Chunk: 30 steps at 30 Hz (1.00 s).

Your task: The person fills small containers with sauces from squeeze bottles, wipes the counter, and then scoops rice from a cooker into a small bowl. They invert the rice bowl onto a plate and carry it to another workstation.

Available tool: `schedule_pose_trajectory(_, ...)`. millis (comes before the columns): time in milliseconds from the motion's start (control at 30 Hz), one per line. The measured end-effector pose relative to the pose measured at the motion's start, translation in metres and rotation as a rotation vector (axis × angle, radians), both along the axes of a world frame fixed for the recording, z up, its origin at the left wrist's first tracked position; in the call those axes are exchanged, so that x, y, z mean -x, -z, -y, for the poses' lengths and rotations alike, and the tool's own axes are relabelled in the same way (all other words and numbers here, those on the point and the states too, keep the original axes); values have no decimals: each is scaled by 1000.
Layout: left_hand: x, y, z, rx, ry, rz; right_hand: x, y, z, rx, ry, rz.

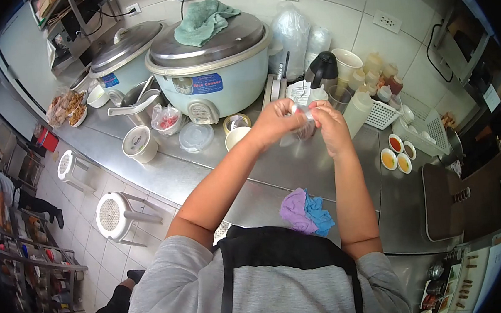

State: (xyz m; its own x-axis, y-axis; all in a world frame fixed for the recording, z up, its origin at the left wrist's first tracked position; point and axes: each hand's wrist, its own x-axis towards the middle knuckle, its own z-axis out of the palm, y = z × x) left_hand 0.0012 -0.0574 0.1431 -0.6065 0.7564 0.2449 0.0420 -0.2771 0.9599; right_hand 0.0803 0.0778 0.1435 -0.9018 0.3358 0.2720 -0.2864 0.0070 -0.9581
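Observation:
My left hand point(274, 124) and my right hand point(332, 128) are raised close together over the steel counter. Between them is a small clear plastic bag point(302, 131), its top pinched in the fingers of both hands. Something dark shows at the bag, but I cannot make out whether it is inside or behind. A pale bowl point(238, 138) stands just beyond my left forearm. To the right of my right hand is a white squeeze bottle point(358, 114). A purple cloth point(293, 211) and a blue cloth point(318, 214) lie on the counter between my forearms.
A large rice cooker point(209, 83) carries a green towel point(204, 22); another cooker point(127, 51) stands left. A lidded tub point(140, 144) sits near the front edge. Small sauce bowls point(388, 159) lie right, below a white basket point(381, 115). Stools point(114, 216) and another person point(3, 188) are left.

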Motion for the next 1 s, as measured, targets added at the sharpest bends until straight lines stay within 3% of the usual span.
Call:
schedule_pose_trajectory(167,-18,8,2,-27,30,-23,5,-2,-4,-54,-169,-52)
schedule_pose_trajectory(233,-21,11,5,-123,76,74,12,23,-7,442,-287,5)
schedule_pose_trajectory(300,-23,13,9,-141,149,121,11,52,-8,407,-286,80)
schedule_pose_trajectory(400,-24,14,17,-173,147,196,4,46,6,323,-423,18)
schedule_pose_trajectory(600,-27,23,33,-140,105,-33,5,48,-2,88,-529,90)
schedule_pose_trajectory(700,-26,32,43,172,-142,-228,-2,45,14,53,-489,72)
schedule_pose_trajectory(733,-22,45,42,100,-364,-592,-4,46,18,-21,-458,22)
schedule_pose_trajectory(867,-21,62,39,-3,-301,-164,-15,39,42,-605,-163,-97)
schedule_pose_trajectory(967,-24,60,37,-32,-252,15,-25,34,58,-716,-74,-145)
schedule_pose_trajectory(1000,-23,60,39,-27,-222,29,-27,32,57,-606,-130,-108)
